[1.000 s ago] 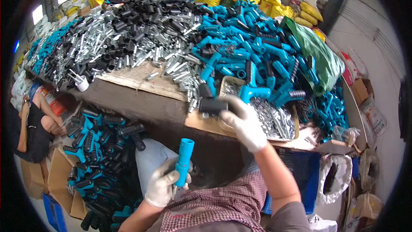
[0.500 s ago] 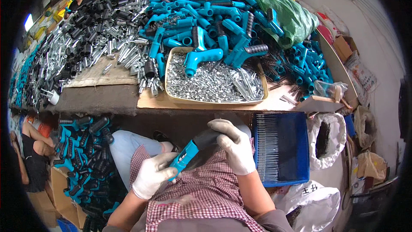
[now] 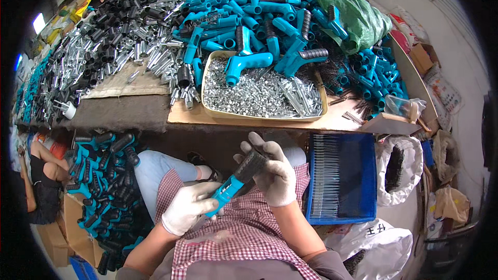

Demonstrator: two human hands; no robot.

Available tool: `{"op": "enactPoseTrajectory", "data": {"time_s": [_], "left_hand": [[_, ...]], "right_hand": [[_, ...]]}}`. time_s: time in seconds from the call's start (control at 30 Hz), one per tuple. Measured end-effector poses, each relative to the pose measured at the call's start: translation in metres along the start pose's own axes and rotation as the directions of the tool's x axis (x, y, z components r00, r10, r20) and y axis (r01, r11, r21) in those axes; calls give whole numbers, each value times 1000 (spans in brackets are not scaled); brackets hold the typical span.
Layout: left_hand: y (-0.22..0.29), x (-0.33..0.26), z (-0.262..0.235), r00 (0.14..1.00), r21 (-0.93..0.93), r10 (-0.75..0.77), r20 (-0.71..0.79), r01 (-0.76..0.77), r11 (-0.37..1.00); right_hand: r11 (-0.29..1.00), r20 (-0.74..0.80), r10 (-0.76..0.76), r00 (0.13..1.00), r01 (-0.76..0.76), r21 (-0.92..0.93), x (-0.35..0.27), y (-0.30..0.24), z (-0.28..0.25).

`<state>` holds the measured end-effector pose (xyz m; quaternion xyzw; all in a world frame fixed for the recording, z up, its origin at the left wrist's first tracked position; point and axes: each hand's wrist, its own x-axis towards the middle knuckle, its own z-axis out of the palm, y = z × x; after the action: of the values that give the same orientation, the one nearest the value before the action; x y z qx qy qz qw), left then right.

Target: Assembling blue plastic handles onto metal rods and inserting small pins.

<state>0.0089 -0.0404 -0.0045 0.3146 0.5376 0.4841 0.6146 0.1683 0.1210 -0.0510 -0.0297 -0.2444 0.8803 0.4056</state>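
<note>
White gloves cover both my hands. My left hand [image 3: 189, 206] is closed around the teal end of a teal-and-black pistol-grip tool body [image 3: 228, 189], held slantwise above my lap. At its upper, black end is my right hand [image 3: 275, 173], palm turned up and fingers partly curled behind the black part; some fingertips stand away from it. On the bench ahead, a cream tray [image 3: 264, 119] holds many small metal pieces and several thin rods. Teal tool bodies with black grips [image 3: 249, 64] lie across that tray.
Behind the tray rise heaps of teal housings [image 3: 270, 8] and of metal and black tubes [image 3: 119, 36]. A blue bin [image 3: 358, 186] with thin metal rods stands right of my lap. Finished-looking teal-and-black tools [image 3: 104, 176] pile up at left. A white sack [image 3: 412, 163] stands at far right.
My right hand has rolled from over the black end to palm up, its fingers now behind it. The tool has shifted slightly right, staying in my left hand.
</note>
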Motion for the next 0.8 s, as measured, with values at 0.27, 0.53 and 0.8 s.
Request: {"op": "enactPoseTrajectory", "data": {"time_s": [0.27,0.53,0.8], "left_hand": [[0,3,4,997,66,44,-61,-40,997],[2,2,4,997,29,56,-45,-54,998],[1,15,8,996,-135,93,-13,-94,986]], "right_hand": [[973,-95,79,992,-97,-208,-8,8,12],[863,-204,-148,968,25,-504,6,-27,22],[442,-122,-169,978,-35,-896,9,-51,40]]}}
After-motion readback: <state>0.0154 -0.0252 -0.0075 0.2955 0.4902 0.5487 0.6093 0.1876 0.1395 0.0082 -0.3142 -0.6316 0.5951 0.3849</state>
